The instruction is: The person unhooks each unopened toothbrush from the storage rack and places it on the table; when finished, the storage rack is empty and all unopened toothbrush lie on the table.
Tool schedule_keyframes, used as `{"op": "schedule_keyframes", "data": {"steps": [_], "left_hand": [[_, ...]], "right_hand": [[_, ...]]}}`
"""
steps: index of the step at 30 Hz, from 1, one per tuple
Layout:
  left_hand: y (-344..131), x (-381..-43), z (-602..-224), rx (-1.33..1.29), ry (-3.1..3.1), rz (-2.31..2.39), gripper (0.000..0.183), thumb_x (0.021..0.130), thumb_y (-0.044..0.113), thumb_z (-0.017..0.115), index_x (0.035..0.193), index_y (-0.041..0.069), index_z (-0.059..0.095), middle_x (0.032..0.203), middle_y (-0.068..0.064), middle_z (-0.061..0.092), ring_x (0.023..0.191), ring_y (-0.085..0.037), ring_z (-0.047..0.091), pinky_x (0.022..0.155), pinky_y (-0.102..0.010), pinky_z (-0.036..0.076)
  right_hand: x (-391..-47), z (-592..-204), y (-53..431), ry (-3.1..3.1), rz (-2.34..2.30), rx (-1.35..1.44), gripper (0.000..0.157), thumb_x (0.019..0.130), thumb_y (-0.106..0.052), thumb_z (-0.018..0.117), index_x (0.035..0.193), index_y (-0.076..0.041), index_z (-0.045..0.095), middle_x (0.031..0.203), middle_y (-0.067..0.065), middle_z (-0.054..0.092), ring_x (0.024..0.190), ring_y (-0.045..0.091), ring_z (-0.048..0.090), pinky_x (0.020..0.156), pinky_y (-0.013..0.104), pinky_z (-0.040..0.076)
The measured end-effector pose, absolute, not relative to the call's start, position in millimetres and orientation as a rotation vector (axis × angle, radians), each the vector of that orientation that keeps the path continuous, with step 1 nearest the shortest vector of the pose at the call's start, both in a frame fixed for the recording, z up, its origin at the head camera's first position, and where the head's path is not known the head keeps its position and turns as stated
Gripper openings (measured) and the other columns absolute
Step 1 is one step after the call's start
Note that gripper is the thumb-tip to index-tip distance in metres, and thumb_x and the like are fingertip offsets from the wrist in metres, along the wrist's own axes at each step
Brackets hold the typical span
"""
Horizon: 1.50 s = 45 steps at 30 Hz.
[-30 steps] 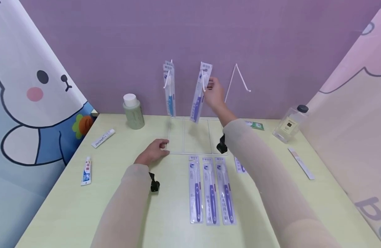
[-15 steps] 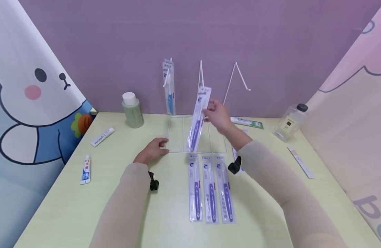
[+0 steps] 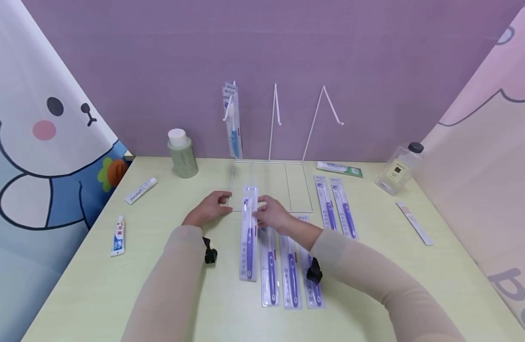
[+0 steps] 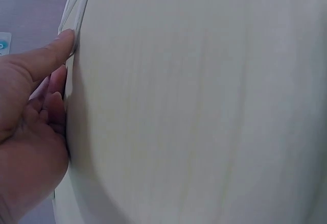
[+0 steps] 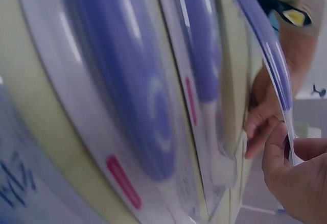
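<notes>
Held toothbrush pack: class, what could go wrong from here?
The held pack, pinched at one edge by the right hand, might twist or slip. Set down carelessly, it could overlap the neighbouring pack. The wire rack may shift if the left hand, touching its frame, moves.

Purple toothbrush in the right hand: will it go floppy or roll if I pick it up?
Probably not floppy: in the head view, the packaged toothbrush looks straight while the right hand pinches its edge. It likely won't roll, since its plastic package looks wide and flat.
</notes>
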State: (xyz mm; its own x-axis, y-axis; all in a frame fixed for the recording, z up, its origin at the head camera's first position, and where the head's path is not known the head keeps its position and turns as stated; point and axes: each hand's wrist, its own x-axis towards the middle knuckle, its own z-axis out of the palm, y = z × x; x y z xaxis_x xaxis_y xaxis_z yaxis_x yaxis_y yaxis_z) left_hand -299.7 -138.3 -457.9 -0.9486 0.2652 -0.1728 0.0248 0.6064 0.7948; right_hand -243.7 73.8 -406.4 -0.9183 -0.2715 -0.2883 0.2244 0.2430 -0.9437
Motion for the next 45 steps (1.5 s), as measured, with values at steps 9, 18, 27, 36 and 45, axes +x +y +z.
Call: {"op": "schedule_keyframes", "data": {"steps": [9, 18, 27, 36, 45], "left_hand": [[-138.3, -300.7, -458.4, 0.224, 2.567, 1.266, 0.054, 0.083, 0.008, 0.064, 0.133, 0.006, 0.043, 0.117, -0.014, 0.049, 0.111, -0.028, 0.042, 0.098, -0.041, 0.03], [-137.5, -299.0, -457.3, 0.213, 2.559, 1.282, 0.053, 0.083, 0.008, 0.064, 0.132, 0.005, 0.044, 0.117, -0.015, 0.049, 0.111, -0.028, 0.042, 0.098, -0.04, 0.029], [-138.1, -298.4, -456.8, 0.211, 2.537, 1.302, 0.055, 0.083, 0.008, 0.064, 0.133, 0.006, 0.042, 0.119, -0.014, 0.048, 0.114, -0.028, 0.04, 0.1, -0.041, 0.027], [-138.3, -298.6, -459.6, 0.216, 2.548, 1.301, 0.054, 0.083, 0.007, 0.064, 0.132, 0.005, 0.043, 0.118, -0.014, 0.048, 0.112, -0.028, 0.041, 0.099, -0.041, 0.028], [-139.0, -300.2, -460.6, 0.211, 2.55, 1.287, 0.054, 0.083, 0.01, 0.065, 0.133, 0.007, 0.043, 0.118, -0.013, 0.048, 0.112, -0.027, 0.041, 0.099, -0.04, 0.029]], "right_hand": [[-229.1, -425.4, 62.8, 2.168, -1.492, -0.037, 0.057, 0.077, 0.004, 0.065, 0.126, 0.005, 0.036, 0.077, 0.016, 0.061, 0.058, 0.024, 0.061, 0.059, 0.034, 0.053], [-220.3, -425.4, 61.3, 2.305, -1.188, -0.102, 0.059, 0.079, -0.001, 0.065, 0.127, 0.009, 0.033, 0.063, 0.015, 0.062, 0.052, 0.025, 0.062, 0.052, 0.031, 0.052], [-229.9, -408.9, 83.7, 2.417, -1.066, -0.172, 0.053, 0.081, -0.005, 0.065, 0.127, 0.003, 0.04, 0.071, 0.014, 0.061, 0.056, 0.025, 0.061, 0.051, 0.033, 0.053], [-274.8, -414.9, 167.0, 2.846, -0.76, -0.151, 0.057, 0.081, -0.02, 0.067, 0.13, -0.004, 0.043, 0.118, 0.018, 0.05, 0.102, 0.03, 0.05, 0.083, 0.04, 0.045], [-295.2, -429.4, 208.5, 2.84, -0.697, -0.073, 0.076, 0.075, -0.025, 0.074, 0.134, 0.002, 0.035, 0.117, 0.023, 0.048, 0.105, 0.035, 0.047, 0.09, 0.044, 0.039]]}}
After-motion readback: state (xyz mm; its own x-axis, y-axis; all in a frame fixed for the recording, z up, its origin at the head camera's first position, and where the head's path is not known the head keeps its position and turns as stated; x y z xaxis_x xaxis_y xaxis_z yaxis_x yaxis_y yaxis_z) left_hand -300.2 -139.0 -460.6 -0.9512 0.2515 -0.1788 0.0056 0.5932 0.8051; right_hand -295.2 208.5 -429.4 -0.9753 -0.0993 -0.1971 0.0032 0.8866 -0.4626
